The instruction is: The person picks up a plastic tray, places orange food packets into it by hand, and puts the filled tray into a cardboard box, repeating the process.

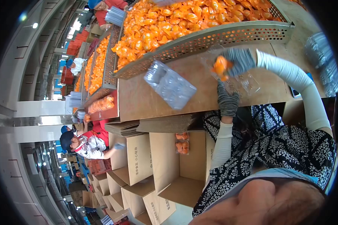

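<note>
Left hand point(228, 100) touches a flimsy plastic tray point(248, 84), grip unclear; right hand point(239, 60) cups a soft, easily bruised orange point(221, 66) whole, grip closed.

Beyond the wooden table point(146, 101) stands a perforated metal tray point(214, 37); before it, open cardboard boxes point(184, 161) and a co-worker point(88, 144).

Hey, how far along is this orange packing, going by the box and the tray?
Early, it seems. Done: some packed oranges lie in the open carton, otherwise mostly bare. In hand: the right hand holds an orange over a clear plastic pack; the left hand is at its edge. Left: the perforated tray is heaped with loose oranges, and a stack of clear packs lies unused.
</note>
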The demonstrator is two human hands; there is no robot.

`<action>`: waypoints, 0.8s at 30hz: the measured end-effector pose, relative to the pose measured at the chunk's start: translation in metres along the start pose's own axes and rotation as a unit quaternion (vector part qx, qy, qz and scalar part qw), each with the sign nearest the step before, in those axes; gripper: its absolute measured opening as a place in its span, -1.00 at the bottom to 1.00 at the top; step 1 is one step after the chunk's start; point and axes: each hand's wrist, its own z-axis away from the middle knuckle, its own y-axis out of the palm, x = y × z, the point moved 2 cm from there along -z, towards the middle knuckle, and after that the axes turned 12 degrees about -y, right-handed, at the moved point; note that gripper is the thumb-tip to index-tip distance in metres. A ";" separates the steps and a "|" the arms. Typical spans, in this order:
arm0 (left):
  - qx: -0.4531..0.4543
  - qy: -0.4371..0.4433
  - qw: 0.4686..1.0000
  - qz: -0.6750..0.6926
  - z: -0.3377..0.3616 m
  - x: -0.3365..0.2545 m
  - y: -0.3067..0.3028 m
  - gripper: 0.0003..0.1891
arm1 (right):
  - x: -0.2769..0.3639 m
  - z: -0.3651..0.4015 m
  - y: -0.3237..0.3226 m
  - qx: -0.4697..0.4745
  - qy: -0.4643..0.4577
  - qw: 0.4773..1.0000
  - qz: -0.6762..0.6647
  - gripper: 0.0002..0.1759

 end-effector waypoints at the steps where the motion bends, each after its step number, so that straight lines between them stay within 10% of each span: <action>1: 0.001 -0.001 1.000 0.002 -0.001 -0.003 0.000 -0.28 | 0.001 0.006 0.014 0.057 0.078 0.991 0.087 -0.56; 12: -0.084 0.021 0.989 -0.117 0.012 -0.012 -0.001 -0.12 | 0.014 0.010 0.049 0.216 0.225 0.867 0.388 -0.49; 18: -0.134 0.242 0.957 -0.087 0.023 -0.060 -0.041 -0.21 | 0.003 0.022 0.054 0.147 0.192 0.906 0.348 -0.58; 22: 0.004 0.173 0.981 0.087 0.004 -0.053 -0.010 -0.34 | -0.017 0.042 0.063 0.023 0.178 0.926 0.332 -0.63; 24: -0.070 0.252 0.959 -0.110 0.001 -0.064 -0.007 -0.46 | -0.019 0.047 0.058 -0.002 0.033 0.963 0.269 -0.63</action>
